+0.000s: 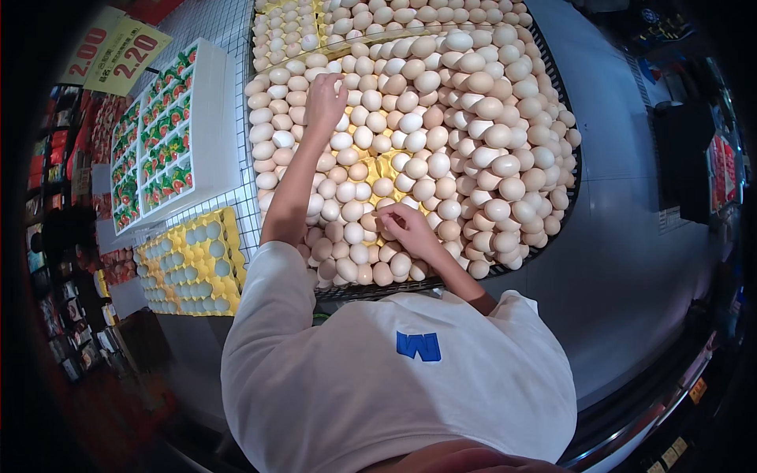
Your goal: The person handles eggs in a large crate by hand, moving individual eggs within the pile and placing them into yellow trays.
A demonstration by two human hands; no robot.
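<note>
Many brown and cream eggs (498,135) are heaped on yellow egg trays (378,171), piled higher at the right. My left hand (325,103) reaches over the far left part of the layer, its fingers curled down among the eggs; whether it holds one is hidden. Closer to my body, my right hand (408,230) is bent over the near middle, fingertips beside a brown egg (369,222). A small dark gap shows between its thumb and fingers, and its grip is unclear. Bare yellow tray cups show between the two hands.
A black basket rim (571,201) curves around the heap. To the left stand a white foam box (216,124) of green-and-red wrapped items and a yellow tray (230,260) of pale bluish eggs. Price signs (127,56) rise behind them. A clear divider (355,42) crosses the far eggs.
</note>
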